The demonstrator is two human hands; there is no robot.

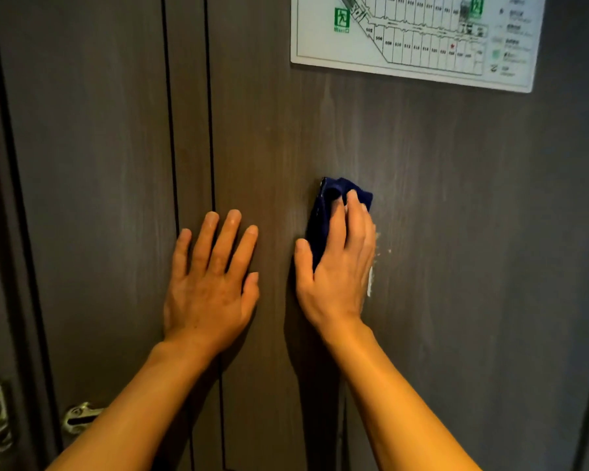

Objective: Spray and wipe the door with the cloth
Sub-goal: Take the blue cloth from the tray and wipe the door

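STEP: wiping door (439, 215) | RIGHT HAND (337, 266): grip pressing folded blue cloth (323, 212) flat at door centre, below posted floor plan (419, 35) | LEFT HAND (211, 277): grip wide, flat, empty, bracing left | RISK: white foam (370, 283) beside right hand smearing or drying into streaks if missed.

Dim, warm lighting; the dark grey wood-grain door (422, 198) shows soft shadows, edge vignetting and slight blur.

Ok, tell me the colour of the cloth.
Dark navy blue, seen in the head view: the cloth is pressed to the door under the right hand.
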